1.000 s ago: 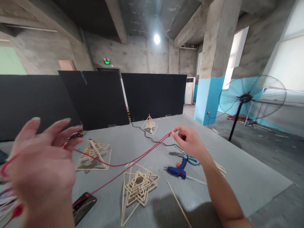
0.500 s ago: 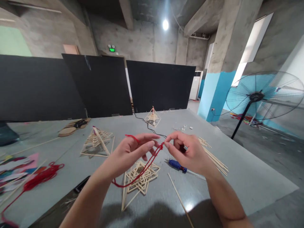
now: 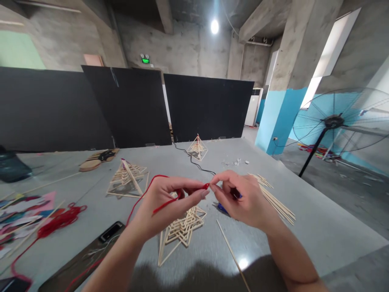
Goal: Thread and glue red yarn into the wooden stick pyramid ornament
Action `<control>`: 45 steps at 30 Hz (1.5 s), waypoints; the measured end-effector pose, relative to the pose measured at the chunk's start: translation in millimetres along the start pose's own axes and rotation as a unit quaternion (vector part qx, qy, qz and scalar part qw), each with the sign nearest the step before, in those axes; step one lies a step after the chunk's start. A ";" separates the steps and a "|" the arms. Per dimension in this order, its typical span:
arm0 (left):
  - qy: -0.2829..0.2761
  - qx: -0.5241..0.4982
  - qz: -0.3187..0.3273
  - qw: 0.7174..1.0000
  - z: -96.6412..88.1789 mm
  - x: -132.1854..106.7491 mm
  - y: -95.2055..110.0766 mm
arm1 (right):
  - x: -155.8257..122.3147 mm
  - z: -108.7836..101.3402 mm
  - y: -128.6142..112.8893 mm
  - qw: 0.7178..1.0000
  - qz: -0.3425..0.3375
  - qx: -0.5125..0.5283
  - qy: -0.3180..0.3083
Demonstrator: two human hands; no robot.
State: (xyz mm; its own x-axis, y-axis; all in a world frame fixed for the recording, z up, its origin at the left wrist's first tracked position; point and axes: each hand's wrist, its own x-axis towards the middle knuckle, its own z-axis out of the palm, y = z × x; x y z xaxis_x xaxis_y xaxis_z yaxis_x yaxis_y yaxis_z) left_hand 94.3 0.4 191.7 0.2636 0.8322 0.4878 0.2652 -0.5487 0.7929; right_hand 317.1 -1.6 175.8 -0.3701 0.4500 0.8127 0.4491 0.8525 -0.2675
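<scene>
a thin red yarn strand [image 3: 206, 186] is stretched short between both hands, above the grey table [image 3: 304, 231]. the left hand [image 3: 164, 202] pinches it between thumb and forefinger, the other fingers loosely curled, and the yarn loops back over the wrist. the right hand [image 3: 240, 198] nips the strand's end with thumb and forefinger tips, the remaining fingers bent in. the fingertips of the two hands almost touch. below them lies a star-shaped wooden stick frame [image 3: 182, 229]; a blue glue gun [image 3: 223, 209] shows partly under the right hand.
</scene>
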 end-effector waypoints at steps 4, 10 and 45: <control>0.057 0.030 0.049 0.997 1.6 -3.1 -0.4 | -1.6 -0.3 -6.6 0.996 0.016 -0.050 0.073; 0.047 0.069 0.108 0.991 1.5 -9.8 -6.6 | -5.4 -0.1 -15.3 0.998 -0.010 -0.044 0.048; 0.126 0.133 0.161 0.970 12.6 -11.8 4.8 | -3.1 4.7 -9.3 0.996 0.000 -0.086 0.012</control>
State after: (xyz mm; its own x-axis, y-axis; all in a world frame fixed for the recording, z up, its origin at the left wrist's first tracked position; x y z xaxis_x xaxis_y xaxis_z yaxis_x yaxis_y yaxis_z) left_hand 104.2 -13.1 185.1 0.1460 0.5884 0.7953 0.4451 -0.7570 0.4784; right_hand 310.2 -9.7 173.4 -0.3524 0.4413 0.8253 0.5816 0.7941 -0.1763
